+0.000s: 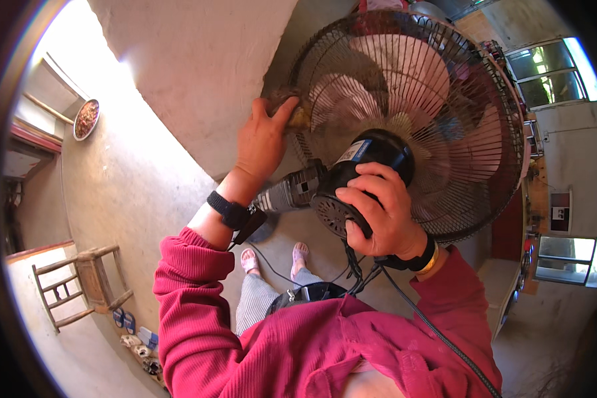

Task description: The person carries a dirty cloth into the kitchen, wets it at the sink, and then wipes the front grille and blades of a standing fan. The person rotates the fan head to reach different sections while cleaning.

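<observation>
A large standing fan [403, 119] with a dark wire guard and pale blades fills the upper right, its black motor housing [373, 154] facing me. My right hand [385, 211] grips the rear of that housing, fingers over its top and thumb by the vented end. At the guard's left edge, my left hand [266, 134] presses a dark and yellowish cloth or sponge [298, 117] against the wires; its exact kind cannot be told. The fan's grey neck and pole [288, 191] run down to the left beneath my left forearm.
A plastered wall [189, 64] stands close at the left. Beyond it are a wooden chair [94, 281], several shoes [142, 348] and a round bowl [86, 120] with reddish contents. A black cable [433, 328] hangs by my right arm. Windows [552, 74] and a counter line the right side.
</observation>
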`<state>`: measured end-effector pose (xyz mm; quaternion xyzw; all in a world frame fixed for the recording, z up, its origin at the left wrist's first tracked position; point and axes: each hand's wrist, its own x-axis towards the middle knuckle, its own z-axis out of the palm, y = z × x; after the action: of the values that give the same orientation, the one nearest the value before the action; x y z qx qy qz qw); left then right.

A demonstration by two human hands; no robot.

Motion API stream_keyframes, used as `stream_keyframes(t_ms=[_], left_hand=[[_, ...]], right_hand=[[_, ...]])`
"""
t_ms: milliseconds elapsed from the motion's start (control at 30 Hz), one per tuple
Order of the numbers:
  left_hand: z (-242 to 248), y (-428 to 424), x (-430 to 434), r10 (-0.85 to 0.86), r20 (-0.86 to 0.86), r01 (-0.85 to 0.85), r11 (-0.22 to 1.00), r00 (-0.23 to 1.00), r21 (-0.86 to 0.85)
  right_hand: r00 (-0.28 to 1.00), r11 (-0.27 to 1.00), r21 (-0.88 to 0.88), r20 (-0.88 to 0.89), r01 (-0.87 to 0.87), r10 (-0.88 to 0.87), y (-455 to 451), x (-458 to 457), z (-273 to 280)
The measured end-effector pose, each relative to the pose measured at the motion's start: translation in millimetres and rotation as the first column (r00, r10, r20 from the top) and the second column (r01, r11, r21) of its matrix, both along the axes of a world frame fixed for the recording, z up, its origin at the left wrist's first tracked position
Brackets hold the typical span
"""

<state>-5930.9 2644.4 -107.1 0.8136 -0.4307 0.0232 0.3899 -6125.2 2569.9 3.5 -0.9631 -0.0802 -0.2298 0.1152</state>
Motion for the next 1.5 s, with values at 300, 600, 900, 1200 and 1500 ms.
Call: stream_keyframes(t_ms=[300, 600, 900, 1200, 1500], left_hand=[[-9.7, -42.3, -25.3, -0.202, 0.415, 0.278, 0.951, 0.887, -0.132], [-72.5, 26.4, 4.0, -0.174, -0.047, 0.180, 0.945, 0.984, 0.273], [68.2, -34.2, -19.3, -0.454, 0.401, 0.601, 0.673, 0.796, -0.430], [71.0, -65.8, -10.8, -0.151, 0.849, 0.561, 0.805, 0.507, -0.192], [55.5, -18.3, -3.0, -0.003, 0.367, 0.087, 0.973, 0.930, -0.213]], right_hand=[[1.000, 1.000, -0.013, -0.016, 0.002, -0.002, 2.0, 1.0, -1.8], [1.000, 0.999, 0.035, 0.005, -0.021, 0.021, 7.9, -4.9, -3.5], [0.999, 0.999, 0.006, 0.004, -0.034, 0.034, 2.4, -2.6, -2.6], [0.999, 0.999, 0.042, 0.032, -0.015, 0.014, -4.0, -4.6, -5.8], [0.994, 0.994, 0.073, 0.083, -0.076, 0.070, -6.0, 13.8, -7.0]])
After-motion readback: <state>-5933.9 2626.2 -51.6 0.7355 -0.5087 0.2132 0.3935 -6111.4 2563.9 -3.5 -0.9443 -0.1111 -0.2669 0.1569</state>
